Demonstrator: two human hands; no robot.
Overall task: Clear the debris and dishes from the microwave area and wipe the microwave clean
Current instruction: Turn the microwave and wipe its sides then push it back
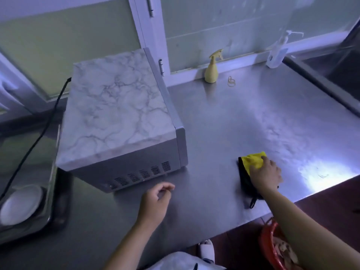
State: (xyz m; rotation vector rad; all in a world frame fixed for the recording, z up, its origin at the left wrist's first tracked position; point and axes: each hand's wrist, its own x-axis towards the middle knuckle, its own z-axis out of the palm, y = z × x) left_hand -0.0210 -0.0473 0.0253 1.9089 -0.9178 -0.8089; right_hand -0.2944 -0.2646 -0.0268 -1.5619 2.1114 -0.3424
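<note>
Microwave (116, 106) sits left of centre on the steel counter (243, 117), its vented side facing the camera. Clearing looks mostly done, with scraps in the red basket (268, 244) and a white dish (21, 204) on the tray (56, 217). Whether the microwave has been wiped, cannot tell.

Right hand (266, 175) has its fingers together, curled over the yellow cloth (253, 160). Left hand (153, 203) is loosely curled, holding nothing.

Counts:
- one microwave, cloth, dish, tray and basket
- one spray bottle (211, 70)
- one pump bottle (276, 53)
- apparently two rubber bands (231, 81)

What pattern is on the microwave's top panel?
The microwave top has a white marble pattern with grey veins; the head view shows it best.
</note>
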